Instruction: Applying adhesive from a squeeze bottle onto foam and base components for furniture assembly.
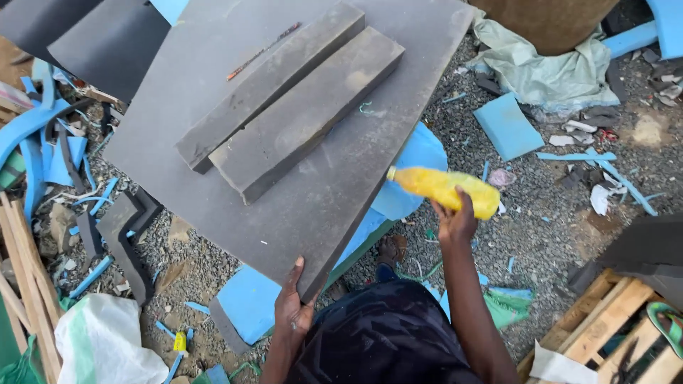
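Observation:
My left hand [292,304] grips the near corner of a large grey foam sheet [334,171] that lies tilted over blue foam. Two long grey foam strips [284,107] rest side by side on the sheet. A thin pencil-like stick [263,51] lies further up on it. My right hand [455,217] holds a yellow plastic bottle [445,190] on its side, its neck pointing left toward the sheet's right edge.
Gravel ground is strewn with blue foam scraps [506,126] and grey offcuts [128,238]. A wooden pallet [605,323] sits at lower right, wooden slats [25,270] at left, a white bag [107,341] at lower left, pale cloth [548,71] at upper right.

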